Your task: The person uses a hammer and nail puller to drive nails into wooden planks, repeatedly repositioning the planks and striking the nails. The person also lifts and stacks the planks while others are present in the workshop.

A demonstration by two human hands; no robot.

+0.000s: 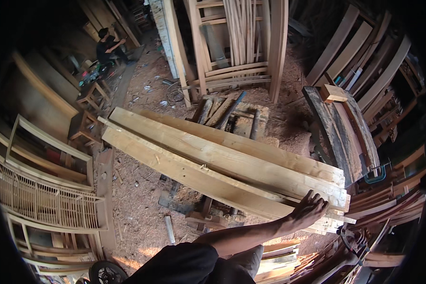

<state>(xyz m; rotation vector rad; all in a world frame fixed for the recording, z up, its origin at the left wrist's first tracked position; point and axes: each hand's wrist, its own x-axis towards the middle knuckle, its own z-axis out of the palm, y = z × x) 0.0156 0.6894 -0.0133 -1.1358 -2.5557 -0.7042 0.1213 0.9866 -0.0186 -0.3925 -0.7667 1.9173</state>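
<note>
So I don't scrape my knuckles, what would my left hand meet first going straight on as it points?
Likely the pale board your left hand appears to rest on; depth is unclear.

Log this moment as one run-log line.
left hand: on stacked boards, near their right end | right hand: near that end, grip unclear | background: person in dark clothing
</note>
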